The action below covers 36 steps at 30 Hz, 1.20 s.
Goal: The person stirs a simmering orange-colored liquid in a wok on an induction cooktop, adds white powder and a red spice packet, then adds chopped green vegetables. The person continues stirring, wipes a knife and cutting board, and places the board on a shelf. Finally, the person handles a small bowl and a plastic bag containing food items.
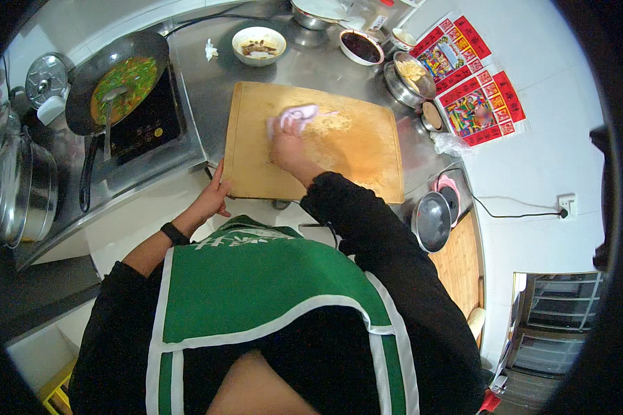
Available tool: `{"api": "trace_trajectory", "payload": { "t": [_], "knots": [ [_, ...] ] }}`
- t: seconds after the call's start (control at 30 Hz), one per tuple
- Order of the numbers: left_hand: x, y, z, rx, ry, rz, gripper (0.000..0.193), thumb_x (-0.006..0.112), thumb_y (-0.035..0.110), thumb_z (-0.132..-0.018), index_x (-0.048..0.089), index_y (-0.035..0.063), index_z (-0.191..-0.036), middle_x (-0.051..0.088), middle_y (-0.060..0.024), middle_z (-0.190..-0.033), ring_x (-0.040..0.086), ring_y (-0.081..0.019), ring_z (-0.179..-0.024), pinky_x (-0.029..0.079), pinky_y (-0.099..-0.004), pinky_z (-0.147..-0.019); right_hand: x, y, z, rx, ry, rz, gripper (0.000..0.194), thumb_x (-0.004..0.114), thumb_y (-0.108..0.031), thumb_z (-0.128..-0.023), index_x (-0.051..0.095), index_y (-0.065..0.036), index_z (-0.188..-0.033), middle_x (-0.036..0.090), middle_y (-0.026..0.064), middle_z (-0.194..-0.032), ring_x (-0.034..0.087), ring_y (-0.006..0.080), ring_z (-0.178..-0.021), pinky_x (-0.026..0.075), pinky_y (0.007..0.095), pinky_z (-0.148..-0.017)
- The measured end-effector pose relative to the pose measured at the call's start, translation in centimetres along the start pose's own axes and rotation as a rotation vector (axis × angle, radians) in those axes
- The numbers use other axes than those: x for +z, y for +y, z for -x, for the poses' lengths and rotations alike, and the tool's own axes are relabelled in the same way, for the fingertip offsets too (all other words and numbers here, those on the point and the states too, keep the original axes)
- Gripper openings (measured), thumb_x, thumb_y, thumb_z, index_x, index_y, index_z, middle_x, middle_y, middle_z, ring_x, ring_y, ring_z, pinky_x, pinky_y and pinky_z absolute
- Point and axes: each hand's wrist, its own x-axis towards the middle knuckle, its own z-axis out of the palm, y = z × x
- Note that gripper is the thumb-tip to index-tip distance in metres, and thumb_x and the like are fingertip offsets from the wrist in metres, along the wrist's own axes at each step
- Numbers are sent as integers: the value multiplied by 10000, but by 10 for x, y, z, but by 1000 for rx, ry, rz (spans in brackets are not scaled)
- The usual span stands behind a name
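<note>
A wooden cutting board (270,176) lies at the front of the steel counter, its near edge facing me. My right hand (286,145) presses a bunched white-and-purple cloth (306,111) onto the board's upper middle; hand and cloth are slightly blurred. To the right of the cloth the wood looks paler and rough in patches, with a darker area below. My left hand (215,193) grips the board's lower left corner, thumb along the left edge and fingers partly under it.
A wok (156,46) holding green food and a ladle (108,124) sits on an induction cooker (161,124) at left. Behind the board stand a white bowl (259,59) and a bowl of dark liquid (362,47). Steel bowls (397,88) and a small pan (432,223) are right.
</note>
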Motion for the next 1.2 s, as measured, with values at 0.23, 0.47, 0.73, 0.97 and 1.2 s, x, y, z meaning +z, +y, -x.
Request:
{"api": "trace_trajectory", "payload": {
  "t": [0.23,0.47,0.73,0.97,1.2],
  "knots": [
    [-4,-11,-8,-83,68,22,618,415,293,-937,38,304,-1427,532,-88,-864,433,-103,-472,533,-351,-522,-19,-97,26,-346,80,-237,537,539,-135,-757,425,-18,-1269,359,234,-1342,344,415,-1236,271,450,-1039],
    [-5,-2,1,7,59,-85,598,407,309,-944,66,273,-1434,478,-53,-820,402,-93,-509,532,-376,-599,-24,17,108,89,119,-491,520,466,-59,-819,351,-75,-1325,373,221,-1340,447,367,-1158,376,420,-964],
    [-2,12,8,-17,26,-69,611,405,341,-947,45,270,-1435,454,-17,-777,395,-68,-515,530,-346,-615,-38,201,215,660,115,138,539,526,-142,-808,343,-47,-1306,497,233,-1173,566,379,-944,475,449,-787],
    [-4,7,5,-20,30,-56,630,399,378,-946,7,292,-1432,469,-5,-715,368,-71,-464,539,-340,-576,-58,247,177,797,-78,-47,467,435,-211,-845,380,-29,-1272,466,218,-1217,494,394,-1044,422,475,-851],
    [-1,-2,1,14,28,-22,631,384,342,-952,-18,270,-1432,483,-13,-715,413,-70,-459,542,-312,-531,-11,163,122,592,-182,45,726,585,-220,-749,255,-3,-1358,262,272,-1360,252,513,-1225,206,578,-1025]
  ]
}}
